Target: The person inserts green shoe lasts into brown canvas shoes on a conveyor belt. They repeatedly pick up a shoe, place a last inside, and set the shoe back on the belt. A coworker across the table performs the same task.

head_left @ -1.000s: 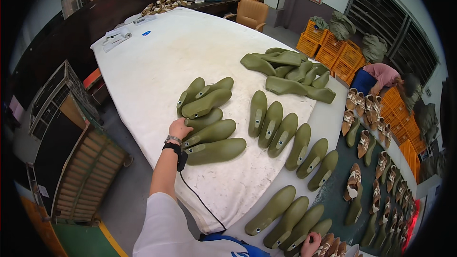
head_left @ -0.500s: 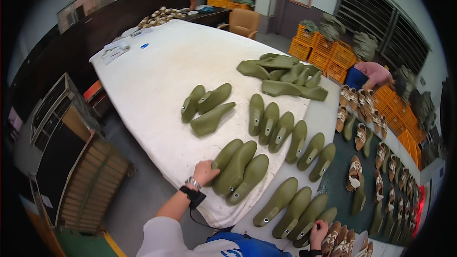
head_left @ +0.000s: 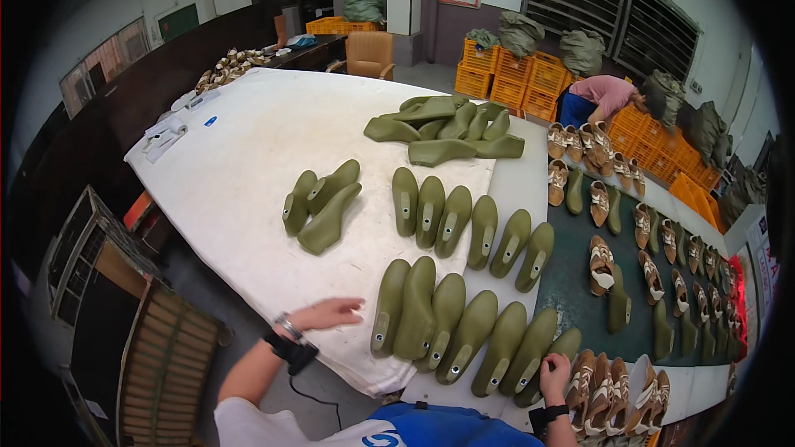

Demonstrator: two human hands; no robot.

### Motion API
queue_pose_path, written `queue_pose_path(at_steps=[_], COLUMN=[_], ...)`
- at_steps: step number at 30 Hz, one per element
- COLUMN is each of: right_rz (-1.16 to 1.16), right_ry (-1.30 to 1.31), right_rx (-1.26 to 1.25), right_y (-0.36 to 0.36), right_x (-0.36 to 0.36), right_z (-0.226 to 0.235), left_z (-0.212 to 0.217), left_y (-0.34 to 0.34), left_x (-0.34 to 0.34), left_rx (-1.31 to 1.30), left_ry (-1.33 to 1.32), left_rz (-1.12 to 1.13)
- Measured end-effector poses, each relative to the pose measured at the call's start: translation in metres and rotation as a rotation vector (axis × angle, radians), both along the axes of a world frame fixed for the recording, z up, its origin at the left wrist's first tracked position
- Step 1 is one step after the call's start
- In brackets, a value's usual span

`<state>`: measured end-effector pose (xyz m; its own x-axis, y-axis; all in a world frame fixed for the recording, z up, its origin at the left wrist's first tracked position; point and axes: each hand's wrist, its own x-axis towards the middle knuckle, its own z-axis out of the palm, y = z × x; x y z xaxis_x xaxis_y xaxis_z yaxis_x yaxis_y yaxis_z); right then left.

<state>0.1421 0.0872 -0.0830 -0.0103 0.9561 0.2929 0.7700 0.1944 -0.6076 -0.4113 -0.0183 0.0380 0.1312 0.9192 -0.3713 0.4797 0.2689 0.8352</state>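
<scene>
Green shoe lasts (head_left: 473, 335) lie side by side in a near row across the white table's corner and the pale strip beside it. My left hand (head_left: 330, 313) is off to the left of this row, its fingers stretched out with nothing in them. Closest to it is the row's leftmost last (head_left: 389, 302). At the row's other end, my right hand (head_left: 554, 377) has its fingers curled against the lower end of the rightmost shoe last (head_left: 566, 343). A second row of lasts (head_left: 484, 232) lies just beyond, and a group of lasts (head_left: 331, 219) sits farther left.
A heap of lasts (head_left: 439, 128) lies at the far side of the white table (head_left: 248, 149). Brown-and-white shoes (head_left: 602, 265) and lasts cover the green mat on the right; more shoes (head_left: 609, 397) stand near my right hand. A person (head_left: 600, 99) bends by orange crates (head_left: 546, 74). A wooden rack (head_left: 170, 364) stands left.
The lasts under my left hand have moved right and now join the near row. My left hand has let go and opened. The right hand stays at the row's end; the view has turned right.
</scene>
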Motion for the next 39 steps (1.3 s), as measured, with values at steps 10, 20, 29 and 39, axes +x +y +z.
queue_pose_path(at_steps=[10,20,29,39], right_rz=[-0.079,-0.120,-0.135,-0.117], right_ry=[-0.040,-0.023,-0.052,-0.064], right_rx=[-0.087,-0.116,-0.158,-0.176], right_y=[0.001,0.002,0.002,0.003], right_x=[-0.008,-0.013,-0.013,-0.013], right_z=[0.006,0.010,0.012,0.011], left_z=[0.052,-0.096,-0.085,-0.066], left_y=[0.102,0.153,0.103,0.065], left_x=[-0.189,-0.155,-0.103,-0.083], left_rx=[0.331,0.023,0.082,-0.131], left_ry=[0.790,1.017,-0.112,-0.031], left_rz=[0.455,0.538,0.504,0.049])
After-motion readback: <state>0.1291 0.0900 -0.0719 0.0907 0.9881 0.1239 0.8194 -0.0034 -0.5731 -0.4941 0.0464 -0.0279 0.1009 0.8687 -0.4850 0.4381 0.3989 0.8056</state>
